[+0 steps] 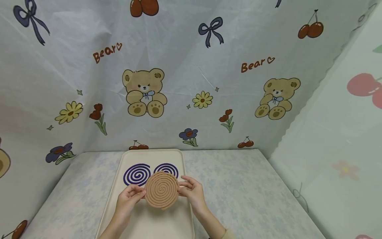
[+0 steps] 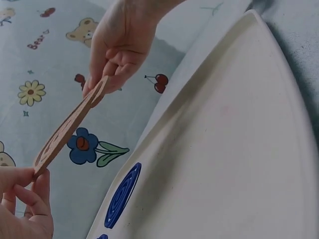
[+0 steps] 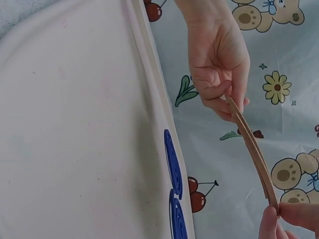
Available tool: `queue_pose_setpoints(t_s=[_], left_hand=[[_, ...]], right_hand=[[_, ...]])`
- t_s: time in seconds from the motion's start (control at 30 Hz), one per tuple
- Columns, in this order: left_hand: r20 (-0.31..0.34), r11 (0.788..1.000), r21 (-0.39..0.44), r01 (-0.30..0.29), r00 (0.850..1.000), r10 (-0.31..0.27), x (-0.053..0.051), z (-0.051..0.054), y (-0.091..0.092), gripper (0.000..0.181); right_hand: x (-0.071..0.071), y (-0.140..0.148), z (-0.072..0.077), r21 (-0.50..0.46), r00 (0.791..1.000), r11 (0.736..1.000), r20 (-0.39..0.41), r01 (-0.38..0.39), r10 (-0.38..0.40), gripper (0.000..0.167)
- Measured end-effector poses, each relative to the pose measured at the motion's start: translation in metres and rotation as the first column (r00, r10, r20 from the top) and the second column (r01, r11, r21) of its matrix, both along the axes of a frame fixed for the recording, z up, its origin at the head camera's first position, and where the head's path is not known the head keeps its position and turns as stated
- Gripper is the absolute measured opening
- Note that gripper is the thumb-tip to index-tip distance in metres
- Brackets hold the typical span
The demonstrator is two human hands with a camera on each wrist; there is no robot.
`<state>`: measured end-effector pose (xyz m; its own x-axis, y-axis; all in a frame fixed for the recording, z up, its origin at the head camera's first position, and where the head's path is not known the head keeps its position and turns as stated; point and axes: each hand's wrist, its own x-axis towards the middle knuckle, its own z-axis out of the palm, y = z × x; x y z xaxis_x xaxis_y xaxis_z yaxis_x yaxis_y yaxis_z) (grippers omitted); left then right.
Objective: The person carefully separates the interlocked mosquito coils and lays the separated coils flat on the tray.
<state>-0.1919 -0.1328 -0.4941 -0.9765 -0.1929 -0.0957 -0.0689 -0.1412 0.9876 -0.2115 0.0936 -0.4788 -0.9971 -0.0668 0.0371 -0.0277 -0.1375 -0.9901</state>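
A round brown mosquito coil (image 1: 162, 190), tightly wound in a spiral, is held up over a cream tray (image 1: 122, 166). My left hand (image 1: 128, 199) pinches its left edge between thumb and fingers. On the opposite edge, my right hand (image 1: 193, 194) grips it the same way. Both wrist views show the brown coil (image 2: 70, 124) nearly edge-on, with a hand at each end; layers look slightly apart in the right wrist view. Two dark blue coils lie side by side at the tray's far end: the left one (image 1: 138, 175) and the right one (image 1: 166, 166), partly hidden behind the brown coil.
The tray has a raised rim and sits on a pale mottled table (image 1: 238, 189). Behind the table hangs a sheet printed with bears, bows and flowers (image 1: 179, 59). A thin cord (image 1: 300, 196) shows at the right side.
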Motion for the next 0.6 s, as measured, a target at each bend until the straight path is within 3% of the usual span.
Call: queue_pose_setpoints(t_s=[0.23,0.6], left_hand=[[-0.001,1.0,0.031,0.001,1.0,-0.001,0.0014,-0.0023,-0.0029,0.02],[0.032,0.988,0.142,0.065,0.997,-0.07,-0.0009,-0.0059,-0.0092,0.025]], right_hand=[[-0.0001,-0.0014,-0.0033,-0.046,1.0,0.999,-0.005,-0.002,0.002,0.054],[-0.0012,0.0006,-0.0044,-0.079,0.997,0.996,-0.067,-0.034,0.029,0.056]])
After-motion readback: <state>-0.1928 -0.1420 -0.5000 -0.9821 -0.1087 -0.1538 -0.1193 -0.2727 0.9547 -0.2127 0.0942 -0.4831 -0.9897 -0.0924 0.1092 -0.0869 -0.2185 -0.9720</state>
